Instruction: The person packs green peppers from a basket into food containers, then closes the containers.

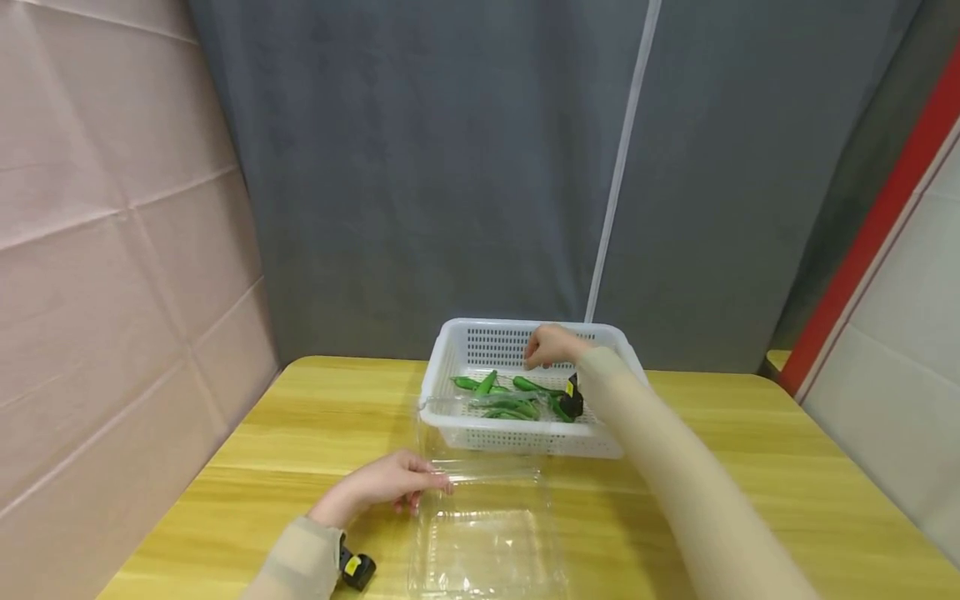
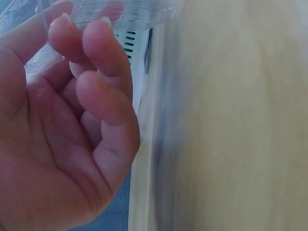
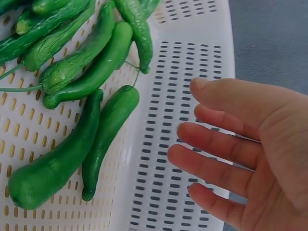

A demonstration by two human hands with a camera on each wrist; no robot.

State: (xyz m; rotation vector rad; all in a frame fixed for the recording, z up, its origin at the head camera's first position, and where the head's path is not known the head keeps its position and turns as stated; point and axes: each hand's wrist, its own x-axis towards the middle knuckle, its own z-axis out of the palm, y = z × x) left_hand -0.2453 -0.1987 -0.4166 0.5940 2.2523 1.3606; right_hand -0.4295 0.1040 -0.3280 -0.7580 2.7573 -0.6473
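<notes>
My left hand [image 1: 393, 481] grips the left edge of a clear plastic clamshell box [image 1: 487, 533], whose lid is raised toward the basket. In the left wrist view the fingers [image 2: 108, 103] curl near the clear plastic [image 2: 139, 14] at the top; part of the grip is hidden. Over the far side of a white slotted basket [image 1: 450, 342], my right hand [image 1: 551, 345] hovers with nothing in it. Its fingers [image 3: 216, 168] are spread and lightly bent in the right wrist view, beside several green chili peppers [image 3: 53, 168] lying in the basket.
The yellow wood-grain table [image 1: 337, 408] carries the box in front and the basket behind. A grey curtain [image 1: 420, 183] hangs behind the table. A pinkish cloth wall [image 1: 112, 275] stands on the left, a white panel with a red strip [image 1: 862, 233] on the right.
</notes>
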